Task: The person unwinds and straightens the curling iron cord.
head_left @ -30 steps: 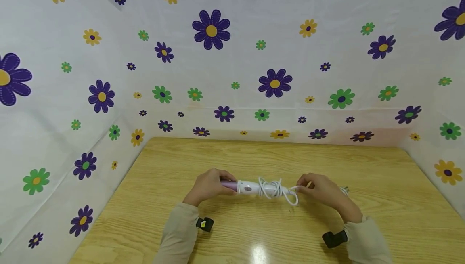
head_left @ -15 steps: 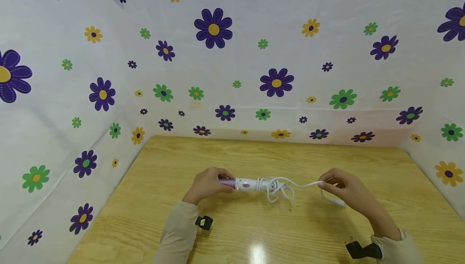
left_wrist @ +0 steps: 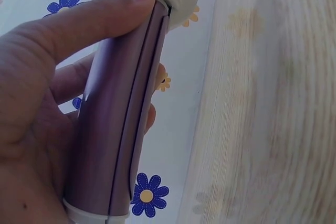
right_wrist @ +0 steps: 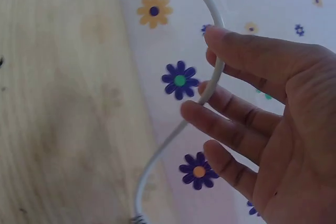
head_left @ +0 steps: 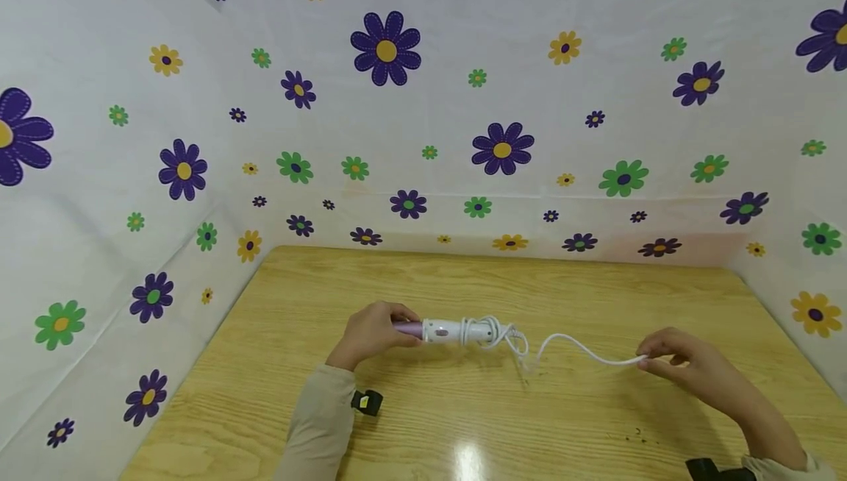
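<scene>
A curling iron [head_left: 445, 332] with a white handle and purple barrel is held level above the table in the head view. My left hand [head_left: 369, 334] grips its barrel [left_wrist: 118, 119], thumb along the side near the white collar and fingers behind. White power cord [head_left: 589, 354] is looped loosely round the far end of the handle. From there a wavy length runs right to my right hand [head_left: 691, 367], which pinches it between thumb and index finger. The right wrist view shows the cord crossing in front of the other fingers, down to a dark ribbed piece [right_wrist: 138, 219] at the bottom edge.
The wooden table [head_left: 370, 286] is enclosed by white cloth [head_left: 437, 113] printed with flowers at the back and sides. A few dark specks [head_left: 638, 433] lie on the table at right. Black wrist straps [head_left: 367, 402] sit over the sleeves.
My right hand has moved right and slightly toward me, drawing out a longer stretch of cord. Fewer loops hang from the handle. The left hand still holds the barrel in nearly the same place.
</scene>
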{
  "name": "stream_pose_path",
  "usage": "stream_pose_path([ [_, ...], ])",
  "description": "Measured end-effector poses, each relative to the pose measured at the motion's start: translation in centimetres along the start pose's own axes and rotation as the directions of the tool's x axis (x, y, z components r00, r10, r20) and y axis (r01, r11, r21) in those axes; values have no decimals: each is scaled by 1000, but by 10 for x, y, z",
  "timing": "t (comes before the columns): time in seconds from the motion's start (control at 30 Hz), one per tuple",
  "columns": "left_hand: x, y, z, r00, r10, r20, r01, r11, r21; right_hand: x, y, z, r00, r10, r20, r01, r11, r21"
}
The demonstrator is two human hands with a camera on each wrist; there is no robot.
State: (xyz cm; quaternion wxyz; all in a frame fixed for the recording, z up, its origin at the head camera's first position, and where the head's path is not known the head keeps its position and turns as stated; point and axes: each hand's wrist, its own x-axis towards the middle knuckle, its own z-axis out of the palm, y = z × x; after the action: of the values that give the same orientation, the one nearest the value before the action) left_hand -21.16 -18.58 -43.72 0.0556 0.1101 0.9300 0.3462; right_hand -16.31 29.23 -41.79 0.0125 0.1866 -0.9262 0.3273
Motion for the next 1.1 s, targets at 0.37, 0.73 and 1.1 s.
stream_pose_path([
  [0.37,4,-2,-1,1000,1,1,-1,1000,-7,15,28,15,995,36,-90,-51,985,-165],
  [0.73,0,-2,-5,1000,-6,6,6,1000,-18,25,36,29,995,88,-49,-96,979,-181],
  [1.1,-2,-1,-6,1000,-11,8,11,1000,-18,27,38,32,996,89,-29,-93,984,-152],
])
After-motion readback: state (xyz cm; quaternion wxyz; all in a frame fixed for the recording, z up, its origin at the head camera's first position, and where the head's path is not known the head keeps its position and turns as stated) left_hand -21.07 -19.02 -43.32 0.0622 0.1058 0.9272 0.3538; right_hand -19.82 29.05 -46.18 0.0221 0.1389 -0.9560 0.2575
